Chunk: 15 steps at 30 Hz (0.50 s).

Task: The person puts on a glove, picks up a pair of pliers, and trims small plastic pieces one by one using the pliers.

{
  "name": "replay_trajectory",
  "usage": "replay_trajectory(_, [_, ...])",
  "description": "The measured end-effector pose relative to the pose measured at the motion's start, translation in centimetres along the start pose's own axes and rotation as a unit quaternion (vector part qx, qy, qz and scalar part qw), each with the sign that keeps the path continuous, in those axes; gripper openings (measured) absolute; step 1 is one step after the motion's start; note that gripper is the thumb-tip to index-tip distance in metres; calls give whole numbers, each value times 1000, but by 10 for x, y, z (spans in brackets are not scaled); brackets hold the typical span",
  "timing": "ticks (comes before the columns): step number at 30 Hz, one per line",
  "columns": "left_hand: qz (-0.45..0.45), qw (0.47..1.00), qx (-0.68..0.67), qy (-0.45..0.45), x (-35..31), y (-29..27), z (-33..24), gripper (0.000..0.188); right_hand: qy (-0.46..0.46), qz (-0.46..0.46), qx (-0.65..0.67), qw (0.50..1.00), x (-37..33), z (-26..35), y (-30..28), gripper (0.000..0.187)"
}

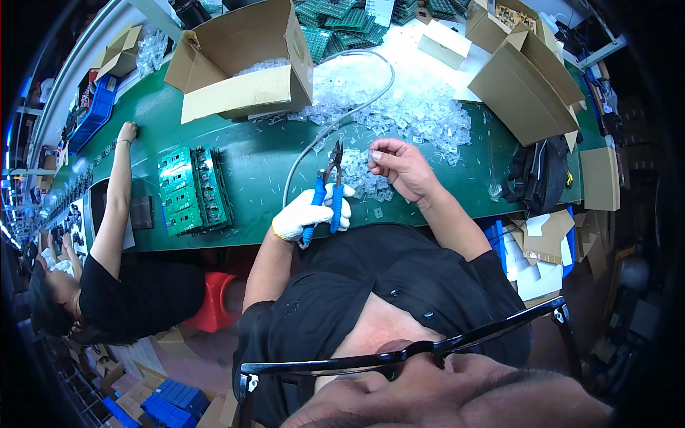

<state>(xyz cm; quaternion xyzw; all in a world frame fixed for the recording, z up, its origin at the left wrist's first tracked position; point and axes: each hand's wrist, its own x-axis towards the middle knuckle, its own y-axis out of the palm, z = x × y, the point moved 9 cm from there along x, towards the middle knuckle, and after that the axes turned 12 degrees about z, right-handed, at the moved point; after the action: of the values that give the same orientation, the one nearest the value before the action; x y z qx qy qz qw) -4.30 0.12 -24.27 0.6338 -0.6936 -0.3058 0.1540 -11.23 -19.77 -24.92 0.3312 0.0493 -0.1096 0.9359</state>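
My left hand [294, 216], in a white glove, is closed around blue-handled cutting pliers [319, 202]. Their dark jaws point away from me and are spread slightly apart. To the right, my bare right hand [405, 170] pinches a small see-through plastic piece [371, 156] between thumb and fingertips, a short way from the jaws. Under and beside these fingertips lies a small heap of similar plastic pieces [372, 187]. Farther back spreads a much larger pile of the same pieces [421, 114]. A grey cable [303, 152] arcs from near my left hand over that pile.
Stacked green circuit boards [187, 191] stand on the green table [253, 167] at left; more boards [335, 25] lie at the back. An open carton [235, 96], a tilted carton [524, 89] and a black bag [542, 171] surround the pile. A co-worker's arm [118, 192] reaches across at left.
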Motion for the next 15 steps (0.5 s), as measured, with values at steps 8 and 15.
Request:
replay_trajectory(8, [-7, 1000, 14, -1, 0, -3, 4, 93, 2, 25, 89, 996, -1, 1, 3, 16])
replay_trajectory(15, [11, 1000, -7, 22, 1, 0, -1, 76, 11, 32, 84, 996, -3, -1, 4, 16])
